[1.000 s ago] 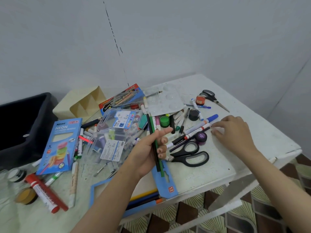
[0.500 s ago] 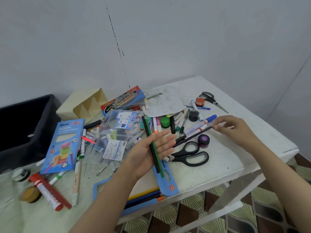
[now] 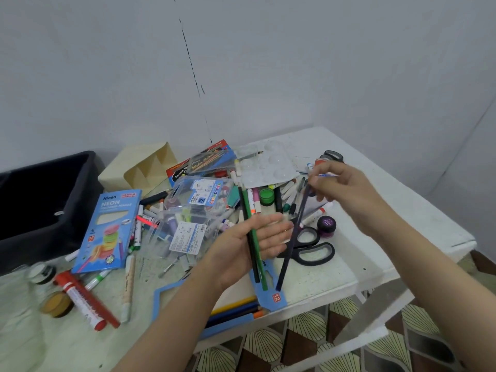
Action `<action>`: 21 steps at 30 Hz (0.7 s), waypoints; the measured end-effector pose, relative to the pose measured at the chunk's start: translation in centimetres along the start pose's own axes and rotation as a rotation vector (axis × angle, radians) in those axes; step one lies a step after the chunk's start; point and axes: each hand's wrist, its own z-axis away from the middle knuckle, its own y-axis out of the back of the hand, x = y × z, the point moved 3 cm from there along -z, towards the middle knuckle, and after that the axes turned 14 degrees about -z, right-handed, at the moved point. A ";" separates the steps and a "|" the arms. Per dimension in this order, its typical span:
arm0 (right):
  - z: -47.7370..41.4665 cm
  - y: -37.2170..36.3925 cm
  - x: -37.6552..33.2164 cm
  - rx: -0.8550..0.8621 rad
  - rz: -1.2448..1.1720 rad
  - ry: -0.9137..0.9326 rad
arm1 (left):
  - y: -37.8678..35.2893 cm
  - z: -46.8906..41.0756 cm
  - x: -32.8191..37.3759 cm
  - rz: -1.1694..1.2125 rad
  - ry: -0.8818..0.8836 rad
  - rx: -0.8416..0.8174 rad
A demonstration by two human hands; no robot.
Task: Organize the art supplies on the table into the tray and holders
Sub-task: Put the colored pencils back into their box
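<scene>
My left hand [image 3: 252,244] lies palm up above the table's front, fingers straight, with a green pencil [image 3: 255,242] and a black pencil [image 3: 248,237] lying across the palm. My right hand [image 3: 346,191] is raised to the right of it and pinches the top of a dark purple pencil [image 3: 291,237], which slants down toward the left hand. A cream divided holder [image 3: 145,170] stands at the back left, next to a black tray [image 3: 40,205]. Markers, pens and pencils lie scattered over the table.
Black scissors [image 3: 311,245] and a purple paint pot [image 3: 326,225] lie under my hands. A blue neon pencil box [image 3: 107,229], clear pen cases [image 3: 198,200], a clear palette [image 3: 268,165], a green pot [image 3: 266,196] and a red marker [image 3: 86,299] crowd the white table [image 3: 402,210].
My right hand has lifted a dark purple pencil off the table and swung it toward my left hand. The left hand's fingers have straightened under the two pencils.
</scene>
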 end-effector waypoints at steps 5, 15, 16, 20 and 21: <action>-0.1 -3.5 1.0 -0.117 0.113 -0.021 | -0.9 1.0 -0.8 -0.142 0.082 -0.088; -0.3 -6.5 3.2 -0.206 -0.010 -0.044 | 0.3 3.3 -1.0 -0.046 0.037 -0.115; -0.3 -6.7 3.5 -0.225 -0.028 -0.058 | 0.4 3.5 -1.0 -0.046 0.040 -0.121; -0.1 -7.6 3.7 -0.276 -0.093 -0.097 | 0.6 4.0 -1.1 -0.018 0.051 -0.158; -0.1 -7.8 3.6 -0.283 -0.106 -0.099 | 0.7 4.1 -1.2 -0.008 0.049 -0.171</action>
